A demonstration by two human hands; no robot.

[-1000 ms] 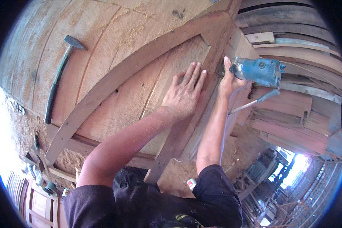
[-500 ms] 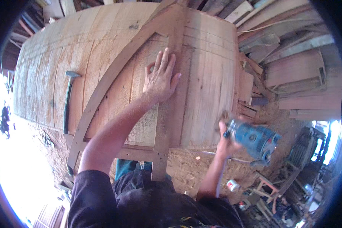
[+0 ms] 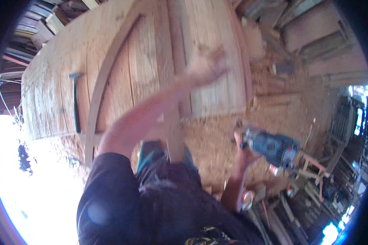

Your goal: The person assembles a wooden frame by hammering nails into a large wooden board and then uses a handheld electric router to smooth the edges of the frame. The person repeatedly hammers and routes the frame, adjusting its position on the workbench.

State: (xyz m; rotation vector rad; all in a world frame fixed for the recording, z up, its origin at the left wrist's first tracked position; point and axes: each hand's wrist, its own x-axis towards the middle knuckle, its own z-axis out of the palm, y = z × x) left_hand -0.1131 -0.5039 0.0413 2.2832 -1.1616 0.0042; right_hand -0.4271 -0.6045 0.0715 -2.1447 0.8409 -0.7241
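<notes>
My right hand [image 3: 243, 154] grips a blue corded-looking power tool [image 3: 270, 146], perhaps a router, with a metal end toward my fingers. It hangs to the right of a large planked wooden panel [image 3: 216, 98], above the shavings. My left hand [image 3: 208, 67] is smeared by motion over the panel's right part, so its fingers cannot be made out. Beneath my left forearm runs a straight wooden beam [image 3: 162, 49], joined at the top to a curved wooden piece [image 3: 103, 77]. A hammer [image 3: 76, 104] with a dark handle lies on the panel, left of the curve.
Wood shavings cover the ground [image 3: 216, 143] to the right and below the panel. Stacked boards [image 3: 315, 36] lie at the upper right. A small white container [image 3: 247, 198] and wood scraps sit at the lower right. Bright light fills the lower left.
My left hand has lifted from beside the straight beam and moved right across the panel, now blurred. My right hand still holds the blue tool. The whole view has shifted.
</notes>
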